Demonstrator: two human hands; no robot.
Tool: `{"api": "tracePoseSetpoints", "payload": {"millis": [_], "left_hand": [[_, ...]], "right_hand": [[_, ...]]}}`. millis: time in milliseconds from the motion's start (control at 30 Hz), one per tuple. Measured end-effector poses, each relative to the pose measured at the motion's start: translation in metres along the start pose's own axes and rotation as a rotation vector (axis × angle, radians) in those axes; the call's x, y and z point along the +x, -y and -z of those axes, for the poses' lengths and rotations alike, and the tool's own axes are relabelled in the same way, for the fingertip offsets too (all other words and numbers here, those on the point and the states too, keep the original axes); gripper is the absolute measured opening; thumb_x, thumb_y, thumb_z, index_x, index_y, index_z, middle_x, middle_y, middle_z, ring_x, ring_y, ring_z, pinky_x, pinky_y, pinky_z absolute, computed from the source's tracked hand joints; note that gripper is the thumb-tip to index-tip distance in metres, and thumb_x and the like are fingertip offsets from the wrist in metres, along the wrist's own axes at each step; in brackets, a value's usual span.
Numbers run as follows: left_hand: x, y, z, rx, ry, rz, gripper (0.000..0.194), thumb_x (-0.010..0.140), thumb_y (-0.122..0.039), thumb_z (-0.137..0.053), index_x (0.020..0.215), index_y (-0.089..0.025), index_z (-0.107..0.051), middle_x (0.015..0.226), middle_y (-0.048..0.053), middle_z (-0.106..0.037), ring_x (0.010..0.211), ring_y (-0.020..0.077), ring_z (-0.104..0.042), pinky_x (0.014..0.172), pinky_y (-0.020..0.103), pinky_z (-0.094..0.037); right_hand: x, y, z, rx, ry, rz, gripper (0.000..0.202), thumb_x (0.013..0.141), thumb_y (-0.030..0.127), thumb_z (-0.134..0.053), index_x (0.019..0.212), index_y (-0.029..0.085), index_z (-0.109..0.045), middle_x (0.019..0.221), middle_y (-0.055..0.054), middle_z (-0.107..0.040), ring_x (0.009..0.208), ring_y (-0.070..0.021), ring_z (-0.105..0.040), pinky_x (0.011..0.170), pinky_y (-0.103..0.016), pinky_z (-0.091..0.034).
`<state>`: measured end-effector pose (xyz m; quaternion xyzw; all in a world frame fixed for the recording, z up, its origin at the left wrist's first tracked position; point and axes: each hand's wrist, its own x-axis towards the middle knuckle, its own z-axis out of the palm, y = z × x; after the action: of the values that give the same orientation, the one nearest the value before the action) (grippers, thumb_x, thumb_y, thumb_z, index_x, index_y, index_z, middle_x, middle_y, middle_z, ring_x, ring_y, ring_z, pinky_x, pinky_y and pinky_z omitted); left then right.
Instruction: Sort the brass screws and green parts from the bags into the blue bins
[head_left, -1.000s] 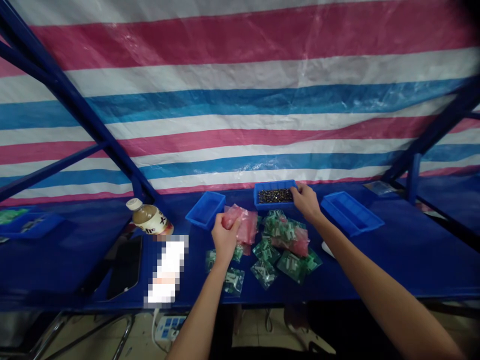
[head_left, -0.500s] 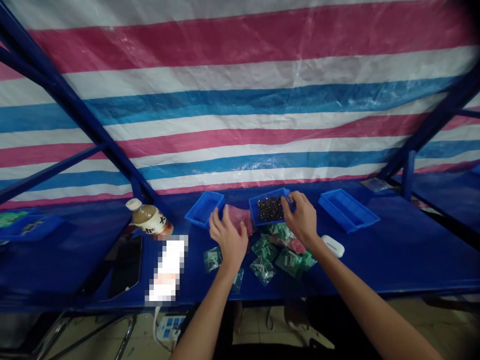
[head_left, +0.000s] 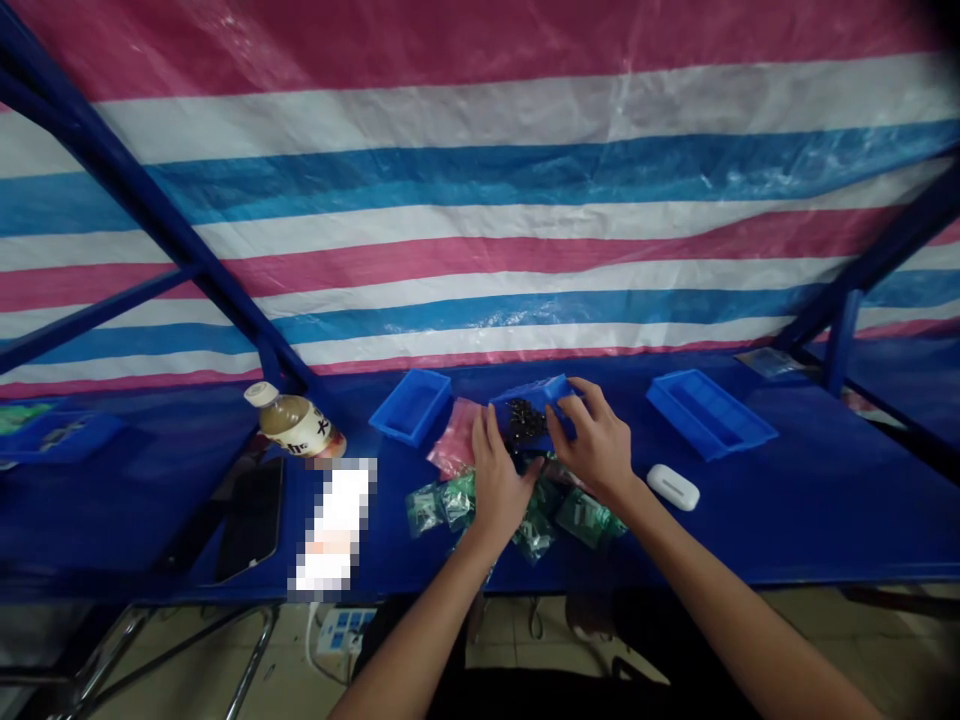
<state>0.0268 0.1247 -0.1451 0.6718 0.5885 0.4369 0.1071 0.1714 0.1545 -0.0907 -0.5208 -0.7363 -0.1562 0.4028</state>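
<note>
A small blue plastic tray (head_left: 551,391) is tilted towards me, dark small metal-looking pieces (head_left: 527,419) gathered at its lower front. My right hand (head_left: 598,438) grips the tray by its right side, thumb and fingers bent round the edge. Against the tray's front left corner is my left hand (head_left: 501,485), fingers stretched out and thumb apart; whether it bears any weight I cannot tell. A pink plastic bag (head_left: 454,440) lies just left of those fingers. Below both hands are several clear packets with green contents (head_left: 586,517), partly covered by the left hand.
An empty blue tray (head_left: 411,408) stands at the back left, a longer blue tray (head_left: 709,412) at the right. A white earbud case (head_left: 673,487) lies beside my right forearm. On the left are a drink bottle (head_left: 296,422), a dark tablet or phone (head_left: 251,515) and a blurred-out bright object (head_left: 335,525).
My left hand has moved right from the pink bag to the tray's front left corner. The tray has tipped towards me and its pieces have slid forward. The view has tilted down slightly.
</note>
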Motion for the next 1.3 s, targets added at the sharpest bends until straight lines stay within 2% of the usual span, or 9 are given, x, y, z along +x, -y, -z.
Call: {"api": "tracePoseSetpoints", "payload": {"millis": [133, 300, 567, 800, 1300], "left_hand": [[0.000, 0.006, -0.009, 0.014, 0.016, 0.002, 0.104, 0.081, -0.036, -0.068, 0.153, -0.013, 0.003, 0.157, 0.023, -0.016, 0.147, 0.0331, -0.014, 0.115, 0.051, -0.028], [-0.002, 0.006, -0.016, 0.053, 0.014, 0.037, 0.109, 0.078, -0.036, -0.069, 0.152, -0.008, 0.007, 0.157, 0.026, -0.013, 0.147, 0.0344, -0.011, 0.116, 0.053, -0.025], [-0.003, 0.006, -0.019, 0.158, 0.041, 0.016, 0.100, 0.083, -0.037, -0.062, 0.150, 0.002, 0.002, 0.155, 0.032, -0.013, 0.147, 0.0369, -0.008, 0.116, 0.054, -0.025], [-0.004, 0.005, -0.021, 0.211, 0.039, -0.013, 0.098, 0.086, -0.042, -0.058, 0.150, 0.000, 0.003, 0.154, 0.033, -0.014, 0.145, 0.0396, -0.012, 0.112, 0.059, -0.028], [-0.004, 0.005, -0.023, 0.265, 0.025, -0.031, 0.093, 0.088, -0.050, -0.053, 0.149, 0.004, -0.008, 0.151, 0.034, -0.023, 0.144, 0.0403, -0.017, 0.112, 0.058, -0.029]], "right_hand": [[-0.008, -0.004, -0.002, -0.024, -0.022, 0.162, 0.010, 0.089, 0.028, -0.055, 0.093, 0.022, -0.061, 0.130, -0.014, -0.056, 0.104, -0.0254, -0.061, 0.079, -0.033, -0.051], [-0.015, -0.005, -0.003, -0.053, -0.028, 0.241, 0.007, 0.087, 0.027, -0.058, 0.089, 0.022, -0.061, 0.134, -0.015, -0.054, 0.102, -0.0264, -0.062, 0.079, -0.036, -0.052], [-0.021, -0.009, -0.005, -0.044, -0.021, 0.282, 0.004, 0.086, 0.027, -0.058, 0.089, 0.024, -0.060, 0.134, -0.014, -0.054, 0.103, -0.0246, -0.060, 0.080, -0.036, -0.051], [-0.021, -0.014, -0.001, -0.062, 0.024, 0.263, 0.007, 0.087, 0.031, -0.056, 0.085, 0.025, -0.058, 0.132, -0.011, -0.057, 0.098, -0.0225, -0.062, 0.076, -0.035, -0.050], [-0.016, -0.021, 0.013, -0.034, -0.070, 0.321, 0.007, 0.084, 0.027, -0.060, 0.082, 0.026, -0.053, 0.130, -0.010, -0.060, 0.105, -0.0233, -0.061, 0.078, -0.036, -0.051]]}}
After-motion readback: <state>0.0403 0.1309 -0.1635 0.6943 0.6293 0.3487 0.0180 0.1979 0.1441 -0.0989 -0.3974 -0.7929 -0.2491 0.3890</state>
